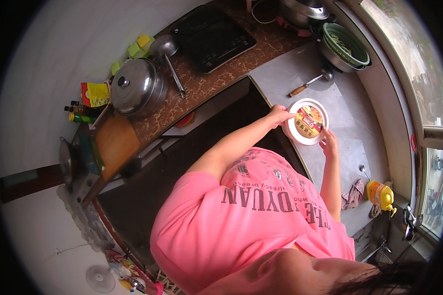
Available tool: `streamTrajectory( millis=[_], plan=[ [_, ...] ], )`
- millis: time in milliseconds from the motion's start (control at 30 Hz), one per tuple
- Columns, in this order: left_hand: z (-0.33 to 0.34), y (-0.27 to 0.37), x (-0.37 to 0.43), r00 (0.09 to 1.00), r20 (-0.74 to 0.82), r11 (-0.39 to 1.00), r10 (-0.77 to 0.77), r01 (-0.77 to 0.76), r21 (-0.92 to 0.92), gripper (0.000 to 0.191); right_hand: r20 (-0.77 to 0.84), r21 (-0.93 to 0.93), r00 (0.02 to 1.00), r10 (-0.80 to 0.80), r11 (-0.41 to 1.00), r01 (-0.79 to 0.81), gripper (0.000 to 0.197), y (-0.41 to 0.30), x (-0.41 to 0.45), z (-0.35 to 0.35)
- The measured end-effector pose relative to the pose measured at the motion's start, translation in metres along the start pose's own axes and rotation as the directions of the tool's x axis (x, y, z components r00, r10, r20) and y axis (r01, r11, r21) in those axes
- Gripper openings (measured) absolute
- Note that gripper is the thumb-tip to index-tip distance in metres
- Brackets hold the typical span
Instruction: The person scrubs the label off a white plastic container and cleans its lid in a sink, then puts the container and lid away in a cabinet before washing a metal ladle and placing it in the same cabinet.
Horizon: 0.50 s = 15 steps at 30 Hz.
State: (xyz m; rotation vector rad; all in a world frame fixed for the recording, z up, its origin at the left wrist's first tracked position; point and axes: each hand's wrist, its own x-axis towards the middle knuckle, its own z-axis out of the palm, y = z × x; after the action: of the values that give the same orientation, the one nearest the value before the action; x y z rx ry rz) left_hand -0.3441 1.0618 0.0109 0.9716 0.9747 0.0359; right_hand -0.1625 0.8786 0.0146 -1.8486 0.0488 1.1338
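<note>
Both of my hands hold a round white plastic tub [305, 121] over the edge of the grey countertop. A printed food label with a picture and writing covers the middle of its top. My left hand [281, 115] grips the tub's left rim, thumb on top. On the opposite side, my right hand [329, 141] clasps the lower right rim. The undersides of the fingers on both sides are hidden. Just beyond the tub lies a ladle [310, 84] with a wooden handle, its metal bowl pointing away.
A green colander [345, 46] of green vegetables sits in a metal bowl by the window. On the brown counter are an induction cooker [214, 37], a lidded steel pot [134, 86] and a metal dipper [165, 46]. A yellow pump bottle [380, 193] and cloth [353, 195] lie right.
</note>
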Motion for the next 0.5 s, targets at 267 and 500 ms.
streamTrajectory(
  millis=[267,500],
  plan=[
    [-0.009,0.017,0.023,0.996,0.014,0.994,-0.089,0.088,0.060,0.051,0.178,-0.119,0.981,0.076,0.991,-0.055,0.040,-0.033,0.001,-0.006],
    [-0.018,-0.002,0.007,0.997,0.030,0.956,0.073,-0.061,-0.287,0.042,0.189,-0.141,0.977,-0.094,0.982,0.122,0.033,-0.040,-0.013,0.016]
  ],
)
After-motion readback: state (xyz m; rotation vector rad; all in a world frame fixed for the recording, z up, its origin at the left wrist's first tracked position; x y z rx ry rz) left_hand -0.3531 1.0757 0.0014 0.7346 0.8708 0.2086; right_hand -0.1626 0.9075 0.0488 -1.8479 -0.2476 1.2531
